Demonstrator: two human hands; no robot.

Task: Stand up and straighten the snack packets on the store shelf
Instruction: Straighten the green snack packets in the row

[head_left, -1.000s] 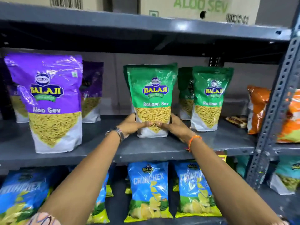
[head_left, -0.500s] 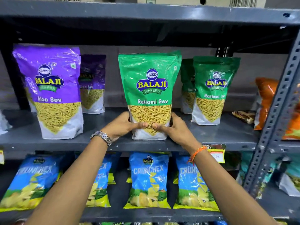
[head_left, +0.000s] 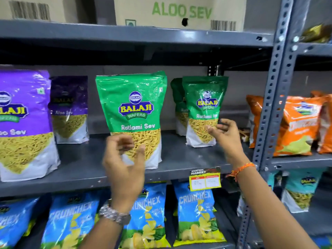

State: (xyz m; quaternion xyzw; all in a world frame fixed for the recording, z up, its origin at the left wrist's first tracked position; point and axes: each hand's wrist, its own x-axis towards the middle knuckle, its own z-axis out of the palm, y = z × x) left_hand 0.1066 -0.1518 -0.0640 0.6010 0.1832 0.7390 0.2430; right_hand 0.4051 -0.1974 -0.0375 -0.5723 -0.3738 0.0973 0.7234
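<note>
A green Ratlami Sev packet (head_left: 133, 112) stands upright near the front of the grey middle shelf (head_left: 179, 159). My left hand (head_left: 124, 162) hovers in front of its lower part, fingers curled apart, holding nothing. My right hand (head_left: 224, 135) is raised to the right, open, just in front of a second green Ratlami Sev packet (head_left: 203, 108) that stands further back; a third green packet (head_left: 177, 105) stands behind that one. Purple Aloo Sev packets (head_left: 23, 123) (head_left: 69, 108) stand upright at the left.
Orange snack packets (head_left: 298, 126) stand right of the perforated steel upright (head_left: 273, 97). A small brown packet (head_left: 244, 133) lies flat behind my right hand. Blue Crunchex packets (head_left: 195, 212) fill the lower shelf. A yellow price tag (head_left: 204, 180) hangs on the shelf edge. Cardboard boxes (head_left: 179, 11) sit above.
Both hands let go of the front green packet, which now stands on its own. My right hand moved right toward the second green packet; my left hand drew back.
</note>
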